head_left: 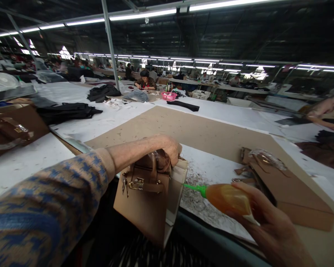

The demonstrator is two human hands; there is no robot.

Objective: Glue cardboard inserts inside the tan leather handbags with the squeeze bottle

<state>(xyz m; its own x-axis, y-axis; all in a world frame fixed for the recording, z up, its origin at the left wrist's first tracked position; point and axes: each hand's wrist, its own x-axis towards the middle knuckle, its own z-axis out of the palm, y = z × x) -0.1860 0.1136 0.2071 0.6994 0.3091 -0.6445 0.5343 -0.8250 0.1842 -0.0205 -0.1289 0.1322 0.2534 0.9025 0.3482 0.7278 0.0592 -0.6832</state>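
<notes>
Here, a tan handbag [144,200] hangs over the near edge of the table [30,155], tipped toward the person. The left hand [168,148] holds it tight at the top, by the handle. The right hand [267,218] is closed around an orange glue bottle [228,198]. Its green tip points at the side of the bag, just beside it. A second tan bag [284,189] lies flat on brown cardboard [200,129] to the right. Far off, another person [145,79] sits at the long table.
</notes>
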